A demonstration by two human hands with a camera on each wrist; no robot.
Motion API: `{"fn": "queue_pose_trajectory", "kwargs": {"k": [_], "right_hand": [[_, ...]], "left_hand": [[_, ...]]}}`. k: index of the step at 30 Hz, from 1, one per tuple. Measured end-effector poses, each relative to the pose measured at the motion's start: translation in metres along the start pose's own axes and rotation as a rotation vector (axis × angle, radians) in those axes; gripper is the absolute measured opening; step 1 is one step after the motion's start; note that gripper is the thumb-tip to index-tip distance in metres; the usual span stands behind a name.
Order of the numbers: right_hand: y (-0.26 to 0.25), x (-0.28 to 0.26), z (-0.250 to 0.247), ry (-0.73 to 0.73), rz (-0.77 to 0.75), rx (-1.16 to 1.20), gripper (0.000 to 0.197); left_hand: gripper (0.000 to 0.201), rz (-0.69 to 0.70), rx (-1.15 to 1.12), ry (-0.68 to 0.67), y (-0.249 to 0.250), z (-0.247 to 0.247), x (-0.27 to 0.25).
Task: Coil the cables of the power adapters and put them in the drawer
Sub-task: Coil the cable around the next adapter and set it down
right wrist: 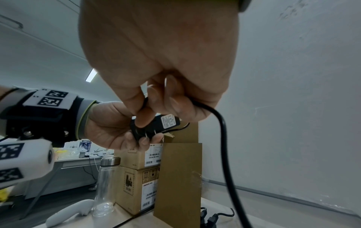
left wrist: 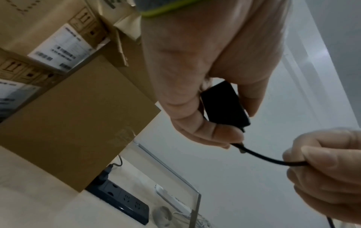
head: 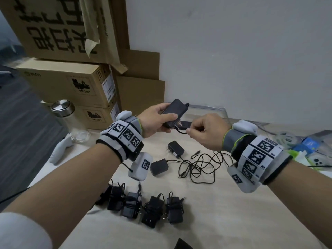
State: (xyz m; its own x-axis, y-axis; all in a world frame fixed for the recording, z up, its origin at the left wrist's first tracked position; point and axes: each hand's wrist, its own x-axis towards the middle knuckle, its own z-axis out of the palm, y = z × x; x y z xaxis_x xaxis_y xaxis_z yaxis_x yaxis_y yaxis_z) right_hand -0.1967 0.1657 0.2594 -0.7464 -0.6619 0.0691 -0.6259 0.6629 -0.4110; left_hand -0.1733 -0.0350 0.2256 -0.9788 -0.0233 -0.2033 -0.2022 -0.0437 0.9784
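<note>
My left hand [head: 158, 121] grips a black power adapter [head: 173, 113] above the table, prongs pointing toward me; the same adapter [left wrist: 224, 103] [right wrist: 156, 125] shows in both wrist views. Its thin black cable [left wrist: 267, 158] runs from the adapter to my right hand [head: 203, 131], which pinches it between thumb and fingers. The cable [right wrist: 222, 138] then hangs down from that hand. Two adapters [head: 176, 149] [head: 159, 166] lie on the table with their cables [head: 199, 166] loose and tangled. Several adapters with coiled cables [head: 149, 207] lie in a row near me.
Stacked cardboard boxes [head: 71, 81] stand at the back left beside a glass bottle with a steel lid [head: 71, 121]. A black power strip [left wrist: 121, 203] lies against the wall. A clear plastic tray [head: 206, 112] sits behind my hands. Packets and clutter [head: 305, 148] fill the right.
</note>
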Motion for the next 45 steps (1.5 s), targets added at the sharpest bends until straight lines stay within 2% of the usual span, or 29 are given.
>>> {"fn": "queue_pose_trajectory", "kwargs": {"k": [5,15,23,28,33,37,41,45], "right_hand": [[-0.003,-0.001,-0.001,0.041,-0.010,-0.002,0.027],[0.001,-0.009,-0.002,0.075,0.018,0.030,0.023],[-0.007,-0.012,0.001,0.101,0.036,-0.005,0.021],[-0.009,-0.014,0.005,0.077,0.044,-0.006,0.018],[-0.012,-0.014,0.008,0.077,0.048,0.018,0.022],[-0.015,-0.010,0.012,0.149,-0.002,0.119,0.029],[-0.014,-0.001,0.014,0.161,-0.013,0.103,0.025],[-0.008,0.002,0.016,0.066,0.021,0.167,0.016]], "left_hand": [[0.052,0.025,0.072,-0.043,-0.002,0.000,-0.002],[0.047,0.011,0.034,-0.111,0.005,0.002,-0.010],[0.042,-0.004,0.055,-0.103,0.002,0.002,-0.013],[0.035,-0.039,0.008,-0.117,-0.001,0.000,-0.017],[0.018,-0.072,-0.007,-0.105,-0.004,-0.006,-0.018],[0.028,-0.037,0.147,-0.070,-0.013,-0.005,-0.016],[0.033,0.052,0.459,-0.251,-0.015,-0.001,-0.021],[0.040,0.051,0.704,-0.400,-0.010,-0.003,-0.027]]}}
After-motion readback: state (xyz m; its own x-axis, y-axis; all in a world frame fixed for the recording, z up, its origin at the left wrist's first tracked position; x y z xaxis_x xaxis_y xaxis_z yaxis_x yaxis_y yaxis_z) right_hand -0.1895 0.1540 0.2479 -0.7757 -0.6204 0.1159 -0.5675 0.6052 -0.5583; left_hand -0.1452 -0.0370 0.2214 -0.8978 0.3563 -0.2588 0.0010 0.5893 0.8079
